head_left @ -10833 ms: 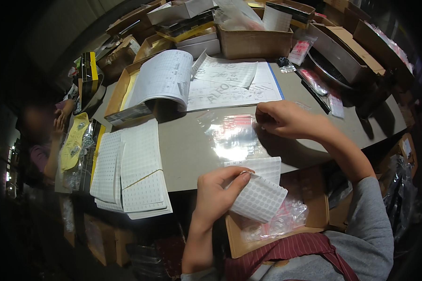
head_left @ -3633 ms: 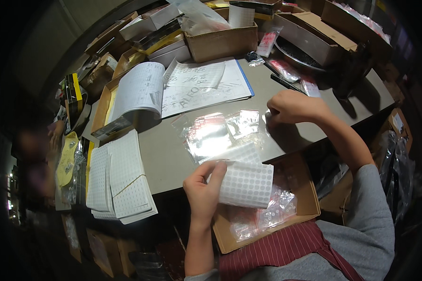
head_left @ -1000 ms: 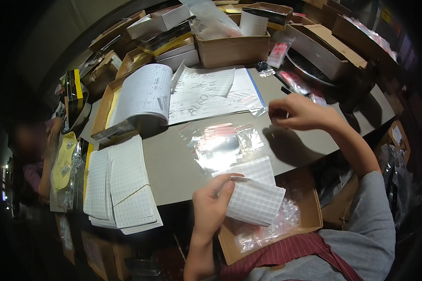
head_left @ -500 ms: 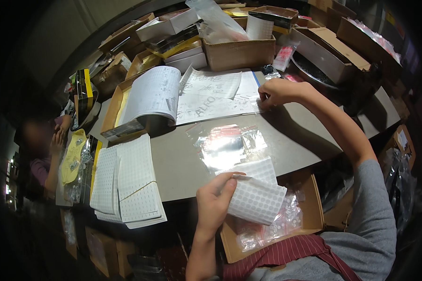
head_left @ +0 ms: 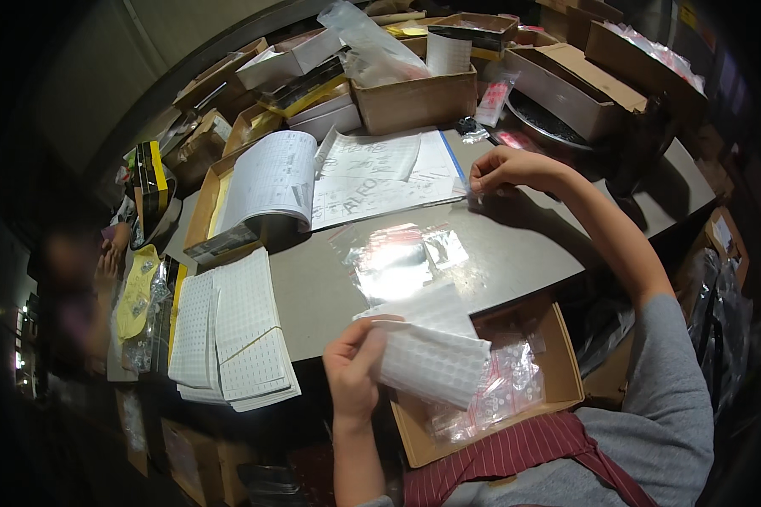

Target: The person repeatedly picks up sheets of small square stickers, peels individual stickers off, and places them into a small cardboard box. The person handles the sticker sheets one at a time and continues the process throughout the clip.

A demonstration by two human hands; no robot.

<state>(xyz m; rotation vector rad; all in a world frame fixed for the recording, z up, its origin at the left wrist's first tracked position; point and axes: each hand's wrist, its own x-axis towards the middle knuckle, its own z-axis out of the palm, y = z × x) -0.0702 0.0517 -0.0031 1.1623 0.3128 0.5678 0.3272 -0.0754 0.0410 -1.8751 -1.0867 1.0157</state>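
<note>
Several clear bags point(head_left: 397, 269) between held sheet point(head_left: 435, 365) and open papers point(head_left: 389, 193).

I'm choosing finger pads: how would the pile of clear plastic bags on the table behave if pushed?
The pile of clear bags would probably slide and spread, since its bags overlap unevenly. Their glossy film suggests a slippery surface. Each bag looks thin, so likely floppy and light.

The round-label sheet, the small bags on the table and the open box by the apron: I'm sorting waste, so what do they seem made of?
Round-label sheet: probably paper, white, fairly matte; it bends softly.
Small bags: likely thin clear plastic film, glossy, given the bright glare and see-through edges.
Open box: apparently cardboard, dull brown, with thin, stiff-looking walls.
</note>
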